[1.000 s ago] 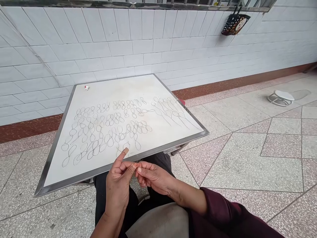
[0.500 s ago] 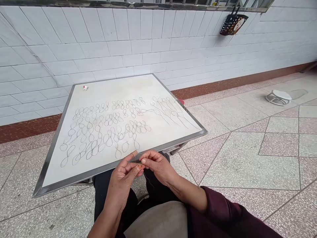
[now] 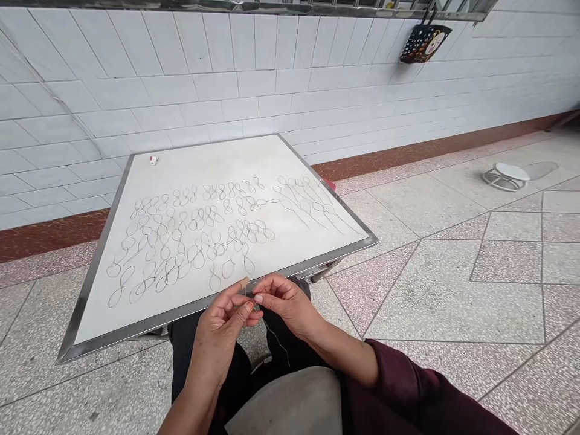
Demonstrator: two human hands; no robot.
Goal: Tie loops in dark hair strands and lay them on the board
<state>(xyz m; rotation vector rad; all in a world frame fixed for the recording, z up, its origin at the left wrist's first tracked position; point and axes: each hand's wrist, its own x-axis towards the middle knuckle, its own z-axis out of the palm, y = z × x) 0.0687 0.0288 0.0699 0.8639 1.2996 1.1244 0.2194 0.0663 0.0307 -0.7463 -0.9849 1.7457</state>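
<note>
My left hand (image 3: 225,318) pinches a thin wire (image 3: 280,341) between thumb and fingers, just off the near edge of the white table (image 3: 312,251). Touching it at the fingertips, my right hand (image 3: 283,300) also pinches the wire. A small loop of the wire rises above the fingers, and a loose tail hangs over my dark trousers. Several rows of wires twisted into figure-eight loops (image 3: 197,257) lie across the table. At its right side are several single-looped wires with long straight tails (image 3: 308,211).
A small red and white object (image 3: 154,161) sits at the table's back left. The table has a grey metal rim (image 3: 181,314). A white stool (image 3: 506,176) stands on the floor at right; a dark patterned bag (image 3: 425,43) hangs on the wall.
Both hands stay together at nearly the same place, with fingertips slightly shifted. The wire's tail now hangs further right and shows more clearly. The view has moved a little.
</note>
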